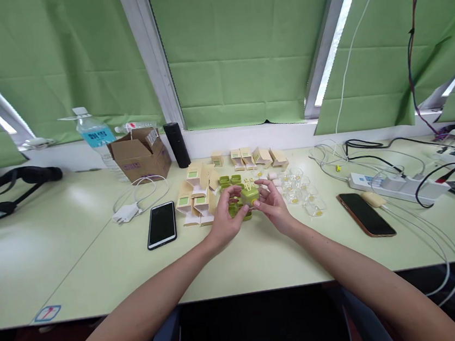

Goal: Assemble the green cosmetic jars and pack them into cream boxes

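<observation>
Clamps a small, rounded green plastic container point(250, 195) between left hand point(227, 216) and right hand point(275, 206) just below frame centre, near glossy green plastic cups point(224, 180), left of clear, rounded plastic pieces point(294, 195).

I'm standing in what looks like an office: a long pale desk point(271, 267), a crowded power strip point(411, 194), green blinds point(234, 49) behind.
</observation>
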A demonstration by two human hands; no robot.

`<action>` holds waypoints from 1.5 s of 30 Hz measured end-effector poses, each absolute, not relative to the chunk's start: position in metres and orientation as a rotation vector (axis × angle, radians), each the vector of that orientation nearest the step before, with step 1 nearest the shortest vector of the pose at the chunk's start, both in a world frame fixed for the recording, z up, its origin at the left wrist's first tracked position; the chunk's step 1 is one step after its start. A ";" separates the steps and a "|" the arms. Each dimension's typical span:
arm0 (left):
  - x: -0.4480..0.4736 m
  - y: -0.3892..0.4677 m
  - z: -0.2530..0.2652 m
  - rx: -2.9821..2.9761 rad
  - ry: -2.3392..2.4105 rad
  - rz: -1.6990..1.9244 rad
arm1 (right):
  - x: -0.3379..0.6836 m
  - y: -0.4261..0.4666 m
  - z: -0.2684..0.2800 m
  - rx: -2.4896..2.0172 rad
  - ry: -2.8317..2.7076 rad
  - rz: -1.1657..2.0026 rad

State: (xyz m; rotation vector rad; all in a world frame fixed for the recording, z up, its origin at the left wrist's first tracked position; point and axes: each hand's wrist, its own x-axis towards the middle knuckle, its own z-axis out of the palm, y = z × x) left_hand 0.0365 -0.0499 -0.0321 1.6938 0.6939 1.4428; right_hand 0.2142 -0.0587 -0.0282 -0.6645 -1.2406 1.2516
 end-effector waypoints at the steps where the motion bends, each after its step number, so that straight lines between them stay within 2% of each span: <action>1: 0.037 -0.051 -0.031 1.722 0.707 1.426 | 0.213 -0.059 -0.028 -0.666 -1.247 1.234; 20: 0.036 -0.047 -0.026 1.722 0.774 1.400 | 0.211 -0.061 -0.029 -0.763 -1.434 0.975; 26: 0.035 -0.050 -0.026 1.734 0.805 1.343 | 0.217 -0.062 -0.021 -0.918 -1.561 0.825; 32: 0.033 -0.052 -0.024 1.773 0.792 1.293 | 0.229 -0.059 -0.008 -1.026 -1.681 0.926; 39: 0.033 -0.051 -0.022 1.779 0.848 1.370 | 0.258 -0.070 0.027 -1.311 -2.040 0.834; 45: 0.033 -0.049 -0.023 1.776 0.916 1.429 | 0.261 -0.078 0.037 -1.554 -2.220 0.745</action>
